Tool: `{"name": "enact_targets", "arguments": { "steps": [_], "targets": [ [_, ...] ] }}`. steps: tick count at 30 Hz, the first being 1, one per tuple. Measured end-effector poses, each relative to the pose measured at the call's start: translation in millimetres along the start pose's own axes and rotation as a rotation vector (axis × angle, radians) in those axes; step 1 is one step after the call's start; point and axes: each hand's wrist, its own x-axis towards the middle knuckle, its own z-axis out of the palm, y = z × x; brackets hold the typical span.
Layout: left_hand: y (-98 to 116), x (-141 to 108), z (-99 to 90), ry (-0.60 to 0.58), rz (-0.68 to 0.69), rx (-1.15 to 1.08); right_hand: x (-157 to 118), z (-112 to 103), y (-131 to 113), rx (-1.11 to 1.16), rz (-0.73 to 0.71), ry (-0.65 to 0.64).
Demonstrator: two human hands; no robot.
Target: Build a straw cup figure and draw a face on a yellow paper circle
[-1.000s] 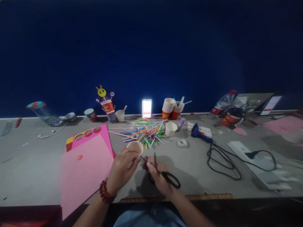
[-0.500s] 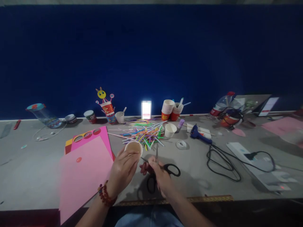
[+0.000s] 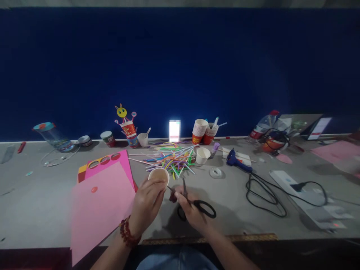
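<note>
My left hand [image 3: 148,200] is wrapped round a paper cup [image 3: 159,173], its white rim and bare inside facing up toward me. Black-handled scissors [image 3: 203,207] are gripped in my right hand [image 3: 191,210], with their blades apart. One blade tip points toward the cup's right side; whether it touches the cup I cannot tell. Just beyond both hands lies a heap of coloured straws or sticks [image 3: 176,161]. Pink paper sheets [image 3: 104,210] lie left of my left hand, with a small red-orange round piece [image 3: 94,189] on top.
Behind the heap stand stacked red-and-white cups [image 3: 199,131], a white cup [image 3: 202,155] and a decorated cup figure [image 3: 128,130]. To the right are a tape roll [image 3: 215,172], a blue glue gun [image 3: 234,159], its black cable [image 3: 264,195] and a power strip [image 3: 303,198]. A lit screen [image 3: 174,132] stands at the back.
My right hand and the scissors have shifted slightly, and the upright blade now leans more to the left. The left hand still holds the cup in nearly the same place.
</note>
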Motion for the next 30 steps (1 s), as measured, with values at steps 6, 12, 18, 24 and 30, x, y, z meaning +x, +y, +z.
{"name": "enact_targets", "arguments": {
  "steps": [6, 12, 18, 24, 30],
  "targets": [
    [-0.4, -0.2, -0.8, -0.029, -0.013, -0.004, -4.0, 9.6, -1.9, 0.173, 0.101, 0.025],
    [-1.3, 4.9, -8.2, -0.232, -0.273, -0.255, 11.0, -9.8, 8.3, -0.443, -0.430, -0.146],
    [-2.8, -0.6, 3.3, -0.064, -0.189, -0.100, 6.6, -4.4, 4.5, -0.323, -0.272, -0.017],
    [1.2, -4.3, 15.5, 0.011, -0.100, 0.035, -3.2, 17.2, 2.6, 0.083, 0.158, 0.098],
    [-2.2, -7.9, 21.5, 0.091, -0.038, 0.027, 1.6, 36.6, -1.1, 0.574, 0.470, 0.250]
  ]
}}
